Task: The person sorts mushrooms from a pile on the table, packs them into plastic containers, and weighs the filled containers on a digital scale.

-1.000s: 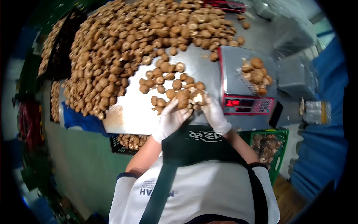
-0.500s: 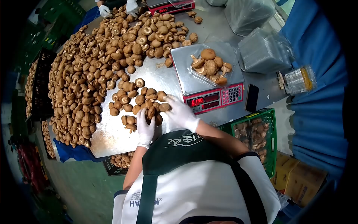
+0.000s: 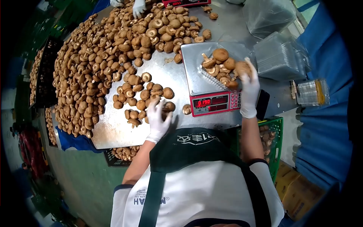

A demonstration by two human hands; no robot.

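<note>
My gloved right hand point(image 3: 249, 90) reaches over the scale's right side, its fingers around a shiitake mushroom point(image 3: 242, 68). That mushroom is at the edge of a clear plastic tray point(image 3: 206, 77) of shiitakes on the red-and-silver digital scale point(image 3: 193, 81), whose display reads 0.190. On the steel table, my gloved left hand point(image 3: 157, 121) curls around a shiitake point(image 3: 165, 112) at the near side of a small group of mushrooms point(image 3: 141, 94); its palm side is partly hidden. A single shiitake point(image 3: 186, 109) lies between my left hand and the scale.
A big heap of shiitakes point(image 3: 90, 79) covers the table's left and back. Another person's gloved hand point(image 3: 139, 8) is at its far edge, near a second red scale point(image 3: 185, 2). Stacked clear trays point(image 3: 278, 56) stand right of my scale; a green crate point(image 3: 278, 138) is below.
My right hand has moved from the small mushroom group to the tray on the scale, carrying a shiitake. My left hand has shifted slightly right. One mushroom now lies beside the scale.
</note>
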